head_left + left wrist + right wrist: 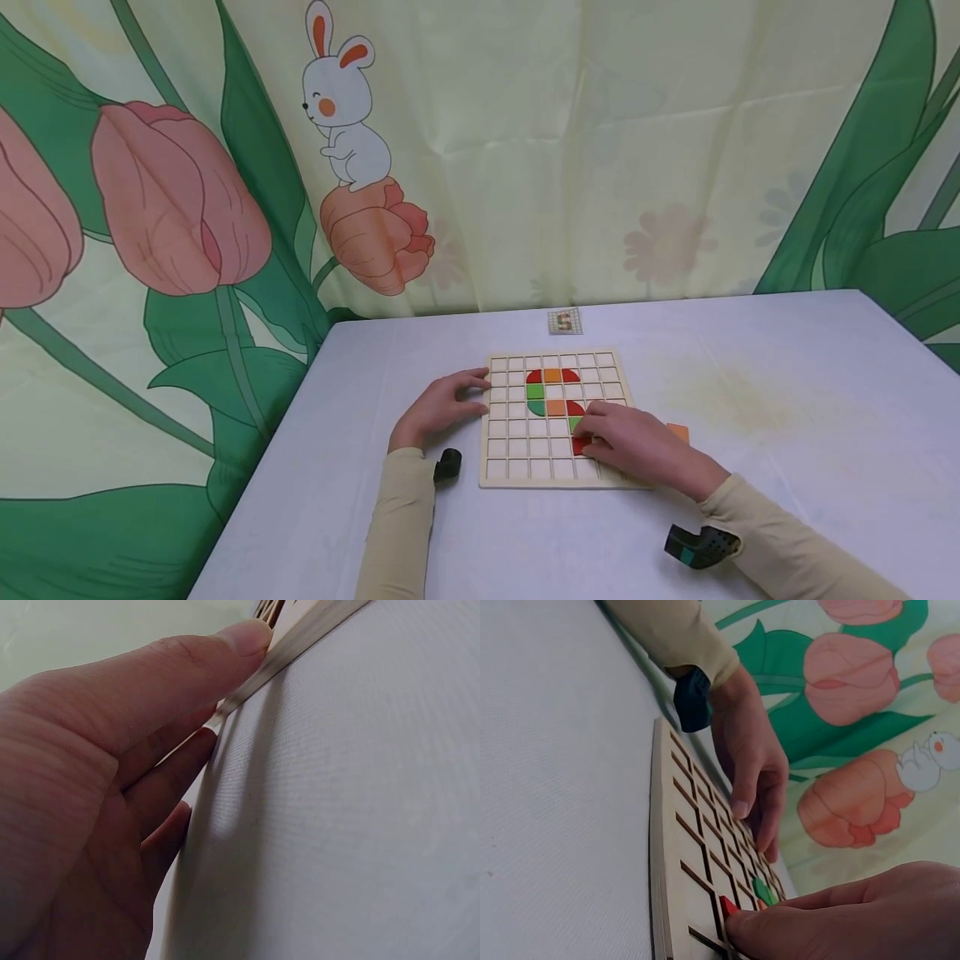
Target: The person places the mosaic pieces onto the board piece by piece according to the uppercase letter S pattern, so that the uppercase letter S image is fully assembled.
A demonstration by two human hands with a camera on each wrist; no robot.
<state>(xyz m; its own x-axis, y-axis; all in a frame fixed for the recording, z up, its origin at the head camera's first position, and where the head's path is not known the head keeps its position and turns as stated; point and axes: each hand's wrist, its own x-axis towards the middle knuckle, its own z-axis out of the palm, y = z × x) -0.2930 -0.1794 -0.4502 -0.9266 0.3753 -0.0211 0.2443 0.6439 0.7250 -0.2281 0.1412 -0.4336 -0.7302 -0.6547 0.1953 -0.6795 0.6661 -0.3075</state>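
Note:
A square wooden grid board [517, 472] lies on the table, with red, orange and green pieces forming an S-like pattern in its cells. My left hand [442, 404] rests against the board's left edge, its thumb and fingers spread along the side. In the left wrist view, the thumb [247, 637] touches the wooden edge. My right hand [633, 437] reaches over the board from the right. Its thumb and fingers pinch a red piece [580, 446] at a cell below a light green piece [575, 424]. The right wrist view shows the red piece [729, 906] at the thumb tip.
A small pattern card [565, 321] lies behind the board near the table's back edge. An orange piece [678, 432] shows on the right, partly behind the right hand. A printed curtain [525, 167] hangs behind the white-covered table [787, 375].

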